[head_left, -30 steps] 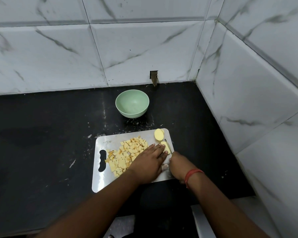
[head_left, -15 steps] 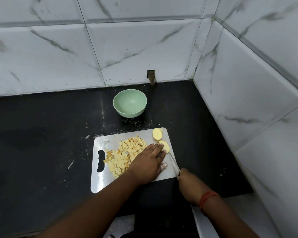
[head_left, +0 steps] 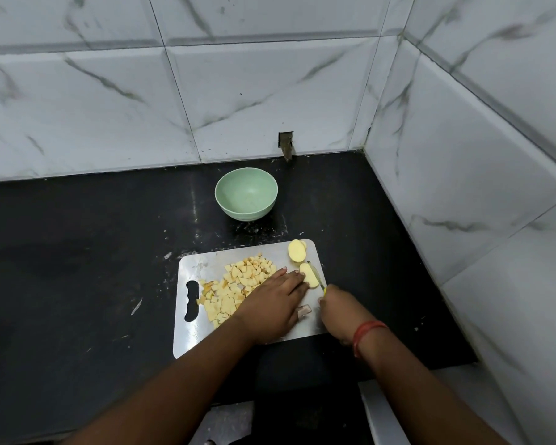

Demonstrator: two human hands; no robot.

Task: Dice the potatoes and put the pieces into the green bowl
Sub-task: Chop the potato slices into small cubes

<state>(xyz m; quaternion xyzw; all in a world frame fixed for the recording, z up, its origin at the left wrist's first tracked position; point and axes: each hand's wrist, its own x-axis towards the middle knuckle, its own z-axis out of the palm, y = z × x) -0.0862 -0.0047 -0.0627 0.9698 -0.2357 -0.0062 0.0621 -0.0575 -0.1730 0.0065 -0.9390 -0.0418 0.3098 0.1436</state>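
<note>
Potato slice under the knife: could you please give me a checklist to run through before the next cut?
1. Slice lies flat on the board: ok.
2. Left hand steadies the slice, fingertips at its near edge: ok.
3. Fingertips clear of the knife: cannot tell, they are very close.
4. Right hand grips the knife handle: ok.
5. Slice sits well inside the board: not ok, it lies near the right edge.
6. Bowl ready beyond the board, nothing in it, dice pile not yet moved: ok.
</note>
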